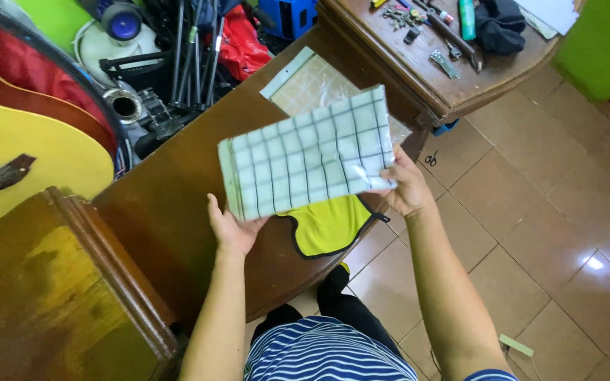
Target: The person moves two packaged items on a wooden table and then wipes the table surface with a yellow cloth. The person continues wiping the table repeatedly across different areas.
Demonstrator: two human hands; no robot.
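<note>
A flat rectangular package (310,152) in clear glossy film, showing white fabric with a dark grid pattern, is held above the brown table (171,204). The left hand (231,229) supports its lower left corner; the right hand (407,187) grips its right edge. A second flat clear plastic package (305,81) with a white header strip lies on the table just behind it.

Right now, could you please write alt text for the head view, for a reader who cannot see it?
Both hands hold up a folded white checked cloth in clear plastic, left hand at its lower corner, right hand at its right edge, above a brown wooden table with a yellow garment on it.
</note>
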